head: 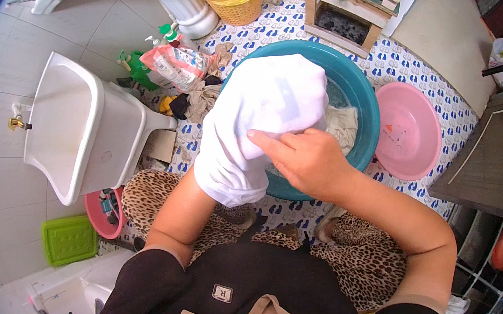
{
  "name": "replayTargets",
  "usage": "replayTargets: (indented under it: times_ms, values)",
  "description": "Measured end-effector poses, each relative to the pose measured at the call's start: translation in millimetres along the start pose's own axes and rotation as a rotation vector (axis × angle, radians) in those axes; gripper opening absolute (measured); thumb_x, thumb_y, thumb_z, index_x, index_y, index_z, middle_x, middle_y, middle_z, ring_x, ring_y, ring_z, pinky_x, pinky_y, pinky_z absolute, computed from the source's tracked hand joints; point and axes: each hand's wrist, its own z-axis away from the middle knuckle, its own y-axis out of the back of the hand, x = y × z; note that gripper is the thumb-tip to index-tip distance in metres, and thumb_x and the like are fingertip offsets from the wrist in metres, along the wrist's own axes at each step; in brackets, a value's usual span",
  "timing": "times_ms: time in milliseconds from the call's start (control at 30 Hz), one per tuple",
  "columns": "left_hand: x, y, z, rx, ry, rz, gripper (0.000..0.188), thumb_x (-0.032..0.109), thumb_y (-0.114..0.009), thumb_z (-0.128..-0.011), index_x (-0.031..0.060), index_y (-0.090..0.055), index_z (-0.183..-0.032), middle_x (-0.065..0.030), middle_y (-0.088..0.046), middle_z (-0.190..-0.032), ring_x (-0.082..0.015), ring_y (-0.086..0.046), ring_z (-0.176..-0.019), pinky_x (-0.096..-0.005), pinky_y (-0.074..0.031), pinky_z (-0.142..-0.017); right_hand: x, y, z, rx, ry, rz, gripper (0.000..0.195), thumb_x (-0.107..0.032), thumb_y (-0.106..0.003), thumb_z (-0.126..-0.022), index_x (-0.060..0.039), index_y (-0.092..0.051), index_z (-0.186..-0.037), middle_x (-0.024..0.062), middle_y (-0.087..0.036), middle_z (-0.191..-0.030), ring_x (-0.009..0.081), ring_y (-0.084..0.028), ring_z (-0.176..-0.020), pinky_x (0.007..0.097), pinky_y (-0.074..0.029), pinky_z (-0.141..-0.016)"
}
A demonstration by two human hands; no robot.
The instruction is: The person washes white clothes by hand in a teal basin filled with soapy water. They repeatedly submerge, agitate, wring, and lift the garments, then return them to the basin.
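Observation:
A white cloth garment [272,97] is draped over my left hand and forearm, above a large teal plastic basin [372,97]. The cloth hides my left hand completely, so its fingers cannot be made out. My right hand [311,158] rests against the cloth's right side, index finger extended across the fabric; the other fingers are curled, and whether they pinch the cloth cannot be told. A wet cream cloth [344,124] lies in the basin, with water around it. To the right of that basin stands a pink plastic basin [416,132].
A white ceramic sink [67,131] stands at left, with bottles, a pink pouch [177,64] and crumpled cloths [204,100] beyond it. A yellow basket [234,5] and wooden stand [335,38] are at the back. A dark cabinet [498,153] is at right, a green lid [69,240] lower left.

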Motion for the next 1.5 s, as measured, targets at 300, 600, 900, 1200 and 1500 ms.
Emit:
replayTargets:
  times_ms: [300,600,900,1200,1500]
  values:
    - [13,-9,-8,-0.006,-0.137,-0.234,0.056,0.014,-0.071,-0.076,0.0012,-0.047,-0.126,-0.0103,-0.058,-0.119,-0.0240,-0.057,-0.103,-0.0333,-0.045,-0.093,6,31,-18,0.193,-0.192,0.150,0.016,-0.016,-0.063,-0.081,-0.0095,-0.061,-0.096,0.0055,-0.059,-0.075,0.0209,-0.060,-0.059,0.0309,-0.047,-0.053]
    - [13,-11,-12,-0.047,-0.274,-0.810,0.045,0.015,-0.069,-0.075,0.0037,-0.057,-0.117,-0.0144,-0.061,-0.110,-0.0283,-0.059,-0.098,-0.0348,-0.046,-0.089,14,33,-22,0.261,-0.163,0.013,0.012,-0.008,-0.065,-0.072,-0.0080,-0.058,-0.082,0.0083,-0.060,-0.072,0.0261,-0.058,-0.055,0.0347,-0.045,-0.051]
    - [38,-11,-31,-0.209,-0.413,-1.105,0.038,0.008,-0.066,-0.073,0.0052,-0.058,-0.110,-0.0139,-0.060,-0.101,-0.0299,-0.058,-0.092,-0.0350,-0.047,-0.084,23,40,-18,0.226,-0.232,0.045,0.011,-0.008,-0.065,-0.073,-0.0087,-0.058,-0.081,0.0088,-0.060,-0.068,0.0259,-0.059,-0.055,0.0342,-0.046,-0.050]
    - [29,-11,-27,-0.100,-0.357,-0.547,0.024,0.004,-0.063,-0.075,0.0037,-0.059,-0.099,-0.0130,-0.056,-0.086,-0.0292,-0.057,-0.079,-0.0327,-0.048,-0.073,39,37,-16,0.217,-0.405,0.020,0.010,-0.013,-0.066,-0.078,-0.0086,-0.058,-0.082,0.0080,-0.061,-0.070,0.0251,-0.062,-0.060,0.0335,-0.047,-0.052]
    - [-6,-15,-40,-0.158,-0.105,-0.653,0.031,0.010,-0.057,-0.082,0.0007,-0.061,-0.111,-0.0125,-0.063,-0.095,-0.0162,-0.061,-0.086,-0.0299,-0.049,-0.075,-33,-15,-11,-0.108,-0.148,-0.172,0.022,-0.022,-0.072,-0.077,-0.0069,-0.060,-0.087,0.0068,-0.059,-0.079,0.0218,-0.056,-0.061,0.0302,-0.046,-0.055]
